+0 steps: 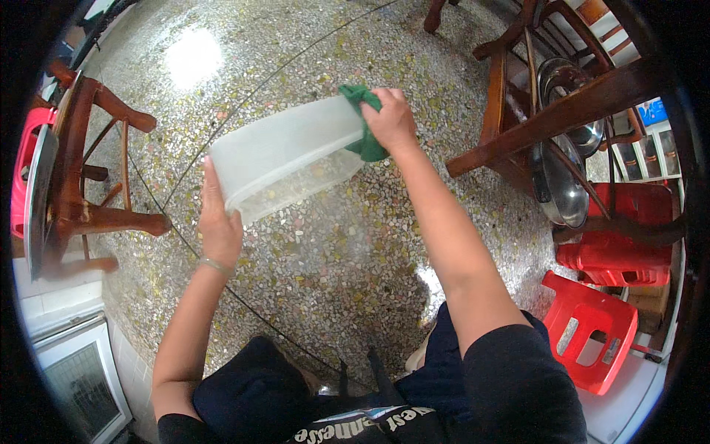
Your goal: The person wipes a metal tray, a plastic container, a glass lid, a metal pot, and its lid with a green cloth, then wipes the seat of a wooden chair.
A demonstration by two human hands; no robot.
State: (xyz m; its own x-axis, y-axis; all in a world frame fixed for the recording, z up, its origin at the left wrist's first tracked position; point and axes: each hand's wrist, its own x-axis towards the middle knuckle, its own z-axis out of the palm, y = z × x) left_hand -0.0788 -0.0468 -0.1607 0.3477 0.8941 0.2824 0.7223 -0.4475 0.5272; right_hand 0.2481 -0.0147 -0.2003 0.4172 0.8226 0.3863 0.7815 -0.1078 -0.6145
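Observation:
A translucent white plastic bin (288, 137) is held tilted on its side over the speckled floor, its see-through rim toward me. My left hand (220, 226) grips its left end, with the fingers along the outer wall and the thumb near the rim. At the opposite end my right hand (392, 122) is closed around a green cloth (367, 152), which is pressed over the bin's right edge. Part of the cloth hangs down past the rim. The fingers of the right hand are partly hidden by the cloth.
Dark wooden furniture (503, 111) stands at the right, with metal pans (562, 185) by it. Red plastic stools (592, 333) are at the lower right. A wooden chair (92, 163) stands at the left, above a white-framed glass panel (81, 377). Terrazzo floor (318, 281) lies below the bin.

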